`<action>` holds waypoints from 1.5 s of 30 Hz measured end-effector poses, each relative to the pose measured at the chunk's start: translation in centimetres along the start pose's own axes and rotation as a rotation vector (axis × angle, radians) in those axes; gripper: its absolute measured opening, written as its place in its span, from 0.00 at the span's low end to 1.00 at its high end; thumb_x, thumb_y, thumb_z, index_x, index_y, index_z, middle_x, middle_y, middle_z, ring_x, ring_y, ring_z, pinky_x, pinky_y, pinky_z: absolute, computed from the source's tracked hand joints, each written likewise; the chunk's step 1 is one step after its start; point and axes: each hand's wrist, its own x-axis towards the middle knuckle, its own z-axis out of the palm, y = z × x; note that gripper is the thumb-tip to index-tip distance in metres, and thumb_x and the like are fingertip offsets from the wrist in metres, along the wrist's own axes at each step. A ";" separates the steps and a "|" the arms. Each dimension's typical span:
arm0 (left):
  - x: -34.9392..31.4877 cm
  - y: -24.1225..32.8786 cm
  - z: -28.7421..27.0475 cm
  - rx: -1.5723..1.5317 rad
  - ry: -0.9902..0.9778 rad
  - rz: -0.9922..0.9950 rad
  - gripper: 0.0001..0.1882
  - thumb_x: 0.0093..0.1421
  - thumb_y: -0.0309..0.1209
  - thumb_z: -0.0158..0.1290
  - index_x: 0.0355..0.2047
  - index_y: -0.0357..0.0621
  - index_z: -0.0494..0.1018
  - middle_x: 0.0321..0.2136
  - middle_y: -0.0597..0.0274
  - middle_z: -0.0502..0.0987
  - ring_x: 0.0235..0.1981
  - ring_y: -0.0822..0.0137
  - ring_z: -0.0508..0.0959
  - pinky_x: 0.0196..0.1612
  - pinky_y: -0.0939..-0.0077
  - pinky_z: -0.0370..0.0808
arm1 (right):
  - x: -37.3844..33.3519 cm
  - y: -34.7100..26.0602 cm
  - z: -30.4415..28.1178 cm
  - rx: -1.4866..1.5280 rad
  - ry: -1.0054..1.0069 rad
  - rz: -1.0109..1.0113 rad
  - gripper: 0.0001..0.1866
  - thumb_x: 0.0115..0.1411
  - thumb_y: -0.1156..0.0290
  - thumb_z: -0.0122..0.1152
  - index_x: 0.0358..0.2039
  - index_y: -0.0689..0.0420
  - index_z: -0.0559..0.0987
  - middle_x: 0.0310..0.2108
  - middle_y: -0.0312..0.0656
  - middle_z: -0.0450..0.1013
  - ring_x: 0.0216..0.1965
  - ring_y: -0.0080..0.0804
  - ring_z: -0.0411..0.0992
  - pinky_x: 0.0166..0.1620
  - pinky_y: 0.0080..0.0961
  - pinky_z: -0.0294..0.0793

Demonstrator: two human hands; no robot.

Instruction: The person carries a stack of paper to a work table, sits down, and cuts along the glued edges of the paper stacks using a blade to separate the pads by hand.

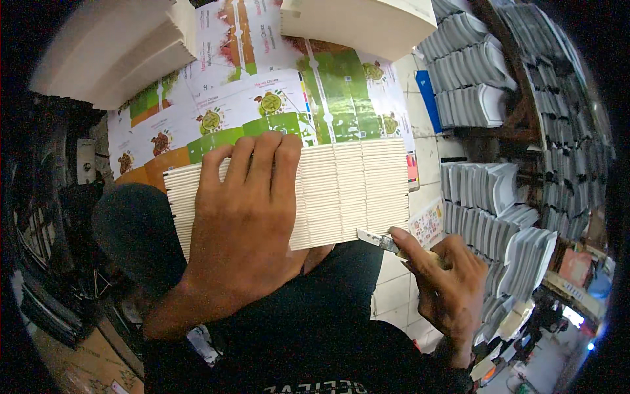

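A cream block of many thin ridged layers (351, 187), like stacked folded paper sections, lies across my lap. Thin lines of what looks like thread cross its ridges. My left hand (246, 197) grips the block, its fingers bent over the upper face and part of the thumb showing below the near edge. My right hand (446, 279) is closed round a utility knife (387, 244), thumb along its top. The knife's blade points left, and its tip is at the block's near edge, right of my left hand. Most of the knife's handle is hidden in my palm.
Printed sheets (262, 98) in green, orange and white lie beyond the block. Two larger cream paper blocks (361, 26) stand on them at the far side. Several grey-white paper stacks (479, 190) line the right, beside a tiled floor (394, 289). A blue flat piece (428, 102) leans there.
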 end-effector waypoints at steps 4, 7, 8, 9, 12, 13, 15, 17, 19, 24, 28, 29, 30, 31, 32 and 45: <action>0.1 0.0 0.0 0.002 -0.001 0.010 0.50 0.45 0.53 0.70 0.58 0.30 0.65 0.51 0.47 0.72 0.55 0.52 0.73 0.62 0.54 0.65 | -0.8 -0.4 0.6 -0.069 -0.010 0.007 0.40 0.48 0.77 0.67 0.64 0.31 0.79 0.25 0.33 0.62 0.25 0.30 0.68 0.25 0.31 0.72; 0.1 0.1 0.0 0.005 -0.009 0.011 0.51 0.44 0.54 0.71 0.59 0.30 0.65 0.51 0.47 0.72 0.55 0.52 0.72 0.62 0.54 0.65 | -1.4 -1.1 1.0 -0.062 -0.024 0.069 0.40 0.50 0.76 0.67 0.64 0.30 0.78 0.28 0.34 0.65 0.24 0.30 0.70 0.25 0.30 0.74; 0.0 0.0 0.0 0.002 -0.008 0.014 0.51 0.44 0.54 0.71 0.59 0.30 0.65 0.51 0.46 0.72 0.56 0.52 0.72 0.62 0.54 0.65 | -1.4 -1.3 1.2 -0.056 -0.044 0.103 0.40 0.51 0.76 0.67 0.65 0.30 0.78 0.29 0.34 0.67 0.24 0.31 0.71 0.25 0.30 0.74; 0.0 0.0 0.1 0.002 -0.009 0.017 0.51 0.44 0.54 0.71 0.59 0.30 0.65 0.51 0.46 0.72 0.56 0.52 0.72 0.62 0.54 0.65 | -1.4 -1.5 1.2 -0.055 -0.043 0.106 0.40 0.51 0.76 0.67 0.65 0.30 0.78 0.29 0.34 0.67 0.24 0.31 0.71 0.25 0.30 0.74; 0.1 0.0 -0.1 0.025 -0.017 0.020 0.51 0.44 0.55 0.71 0.58 0.30 0.65 0.51 0.46 0.71 0.55 0.52 0.72 0.61 0.54 0.64 | -1.1 -1.7 1.5 -0.016 -0.069 0.136 0.39 0.51 0.77 0.68 0.65 0.32 0.78 0.33 0.36 0.71 0.25 0.33 0.75 0.26 0.31 0.78; 0.0 0.0 -0.1 0.009 -0.024 0.020 0.51 0.44 0.55 0.71 0.57 0.30 0.65 0.51 0.47 0.71 0.55 0.51 0.72 0.61 0.54 0.64 | -0.9 -1.6 2.1 0.013 0.072 0.116 0.39 0.51 0.77 0.68 0.65 0.35 0.78 0.35 0.37 0.73 0.27 0.33 0.76 0.27 0.32 0.79; 0.0 0.0 0.0 -0.009 -0.030 0.020 0.51 0.44 0.56 0.70 0.57 0.30 0.65 0.50 0.47 0.71 0.55 0.51 0.72 0.61 0.54 0.64 | -0.5 -1.4 2.1 0.041 0.213 0.095 0.38 0.51 0.78 0.68 0.64 0.37 0.78 0.36 0.38 0.74 0.28 0.34 0.78 0.28 0.33 0.80; 0.1 0.0 0.2 0.032 0.031 0.031 0.50 0.44 0.56 0.70 0.56 0.30 0.65 0.50 0.47 0.71 0.55 0.51 0.72 0.60 0.54 0.65 | 0.0 -1.2 1.1 0.135 0.216 0.099 0.36 0.51 0.79 0.68 0.63 0.42 0.79 0.38 0.39 0.75 0.30 0.34 0.79 0.30 0.33 0.81; 0.1 -0.1 0.4 0.012 0.031 0.028 0.51 0.44 0.56 0.70 0.56 0.30 0.65 0.50 0.47 0.71 0.54 0.51 0.72 0.60 0.54 0.65 | -0.1 -1.0 0.7 0.119 0.179 0.046 0.35 0.51 0.78 0.68 0.62 0.44 0.80 0.38 0.39 0.74 0.29 0.33 0.78 0.29 0.32 0.80; 0.1 0.0 0.5 0.010 0.045 0.008 0.51 0.43 0.56 0.70 0.57 0.30 0.65 0.50 0.47 0.71 0.54 0.51 0.72 0.60 0.53 0.65 | 0.1 -0.6 1.2 0.045 0.101 -0.039 0.37 0.48 0.76 0.66 0.63 0.43 0.80 0.37 0.36 0.74 0.28 0.30 0.77 0.28 0.29 0.79; 0.2 -0.2 0.0 -0.004 -0.003 0.016 0.51 0.43 0.55 0.71 0.57 0.30 0.66 0.50 0.47 0.71 0.55 0.51 0.72 0.61 0.53 0.65 | 0.4 -0.5 1.0 0.021 0.080 -0.051 0.38 0.47 0.77 0.65 0.63 0.43 0.80 0.38 0.36 0.75 0.28 0.29 0.77 0.27 0.29 0.79; 0.1 -0.2 -0.1 -0.008 -0.013 0.012 0.51 0.43 0.55 0.71 0.57 0.30 0.66 0.50 0.47 0.71 0.55 0.51 0.72 0.61 0.53 0.64 | 0.4 -0.5 1.0 0.022 0.081 -0.052 0.38 0.47 0.77 0.65 0.63 0.43 0.80 0.38 0.36 0.75 0.28 0.29 0.77 0.27 0.29 0.79; 0.1 -0.2 0.0 -0.007 -0.014 0.012 0.51 0.43 0.55 0.71 0.57 0.30 0.66 0.50 0.47 0.71 0.55 0.51 0.72 0.61 0.53 0.64 | 0.4 -0.5 1.1 0.019 0.086 -0.052 0.38 0.47 0.77 0.66 0.63 0.44 0.80 0.37 0.37 0.75 0.28 0.29 0.78 0.27 0.29 0.79; 0.1 -0.1 0.1 -0.002 0.001 0.014 0.51 0.42 0.54 0.72 0.57 0.30 0.66 0.50 0.47 0.71 0.55 0.51 0.72 0.61 0.53 0.64 | 0.4 -0.6 1.1 0.015 0.094 -0.052 0.38 0.46 0.78 0.66 0.62 0.44 0.80 0.37 0.37 0.75 0.28 0.29 0.78 0.27 0.29 0.79; 0.2 0.0 0.1 0.002 0.016 0.015 0.51 0.42 0.53 0.72 0.57 0.30 0.66 0.50 0.47 0.71 0.55 0.51 0.72 0.61 0.53 0.64 | 0.4 -0.6 1.3 0.015 0.096 -0.052 0.38 0.46 0.78 0.66 0.62 0.44 0.80 0.37 0.37 0.75 0.28 0.29 0.78 0.27 0.29 0.79; 0.1 0.3 -0.3 0.001 -0.048 0.005 0.53 0.40 0.53 0.74 0.58 0.30 0.65 0.51 0.48 0.71 0.55 0.53 0.72 0.63 0.53 0.64 | 1.0 -0.8 0.8 0.091 0.080 -0.004 0.38 0.47 0.77 0.70 0.62 0.41 0.81 0.37 0.36 0.73 0.25 0.27 0.75 0.26 0.30 0.79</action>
